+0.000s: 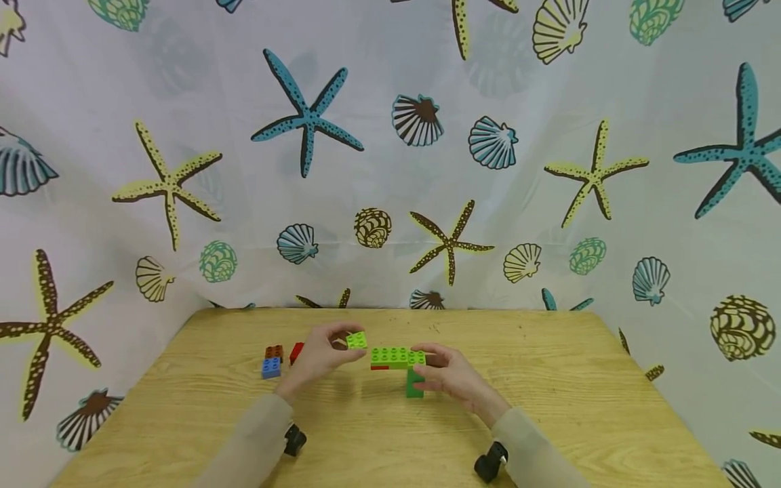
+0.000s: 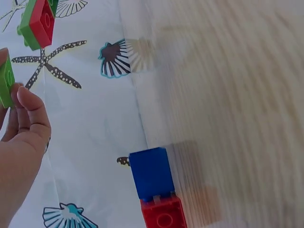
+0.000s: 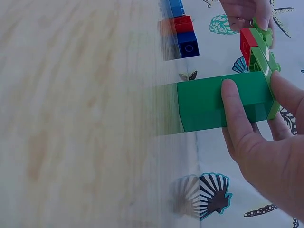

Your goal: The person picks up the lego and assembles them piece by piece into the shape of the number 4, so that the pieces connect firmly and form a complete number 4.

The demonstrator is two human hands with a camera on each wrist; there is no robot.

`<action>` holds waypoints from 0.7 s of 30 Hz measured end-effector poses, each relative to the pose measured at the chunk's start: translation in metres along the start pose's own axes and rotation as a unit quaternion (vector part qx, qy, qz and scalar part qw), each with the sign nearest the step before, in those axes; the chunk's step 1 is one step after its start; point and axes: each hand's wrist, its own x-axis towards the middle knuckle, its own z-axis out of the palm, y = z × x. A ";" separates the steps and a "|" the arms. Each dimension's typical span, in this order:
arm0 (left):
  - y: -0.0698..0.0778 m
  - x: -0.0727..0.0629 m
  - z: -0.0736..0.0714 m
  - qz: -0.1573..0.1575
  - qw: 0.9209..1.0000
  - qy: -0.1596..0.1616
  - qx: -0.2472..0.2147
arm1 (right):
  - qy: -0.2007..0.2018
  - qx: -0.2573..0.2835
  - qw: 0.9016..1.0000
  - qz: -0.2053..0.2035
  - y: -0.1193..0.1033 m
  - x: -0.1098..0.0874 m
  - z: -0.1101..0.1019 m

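My left hand [image 1: 317,357] pinches a light green brick [image 1: 356,340] between thumb and fingers, just left of a built-up brick structure and apart from it. My right hand [image 1: 450,376] holds the structure at its right end. There, dark green bricks [image 3: 202,104] form an upright column standing on the table. Light green bricks [image 1: 388,356] top the column and reach out to the left, above the table. A red brick [image 3: 245,46] is fixed beneath that overhang. In the right wrist view, one finger lies along the dark green face, with the thumb by the light green top.
Left of my left hand, a brown brick [image 1: 274,351], a blue brick [image 1: 271,368] and a partly hidden red brick [image 1: 295,352] lie on the wooden table [image 1: 549,393]. A white cloth [image 1: 378,176] with starfish and shells hangs behind the table and along its sides.
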 end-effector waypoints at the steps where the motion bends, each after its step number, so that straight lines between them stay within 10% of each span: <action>1: 0.001 0.001 0.002 0.003 1.000 0.002 0.001 | 0.000 0.000 1.000 0.000 0.000 0.000 0.000; 21: 0.027 0.009 0.051 0.064 0.993 -0.008 0.099 | -0.007 -0.016 1.000 -0.009 0.003 0.003 -0.002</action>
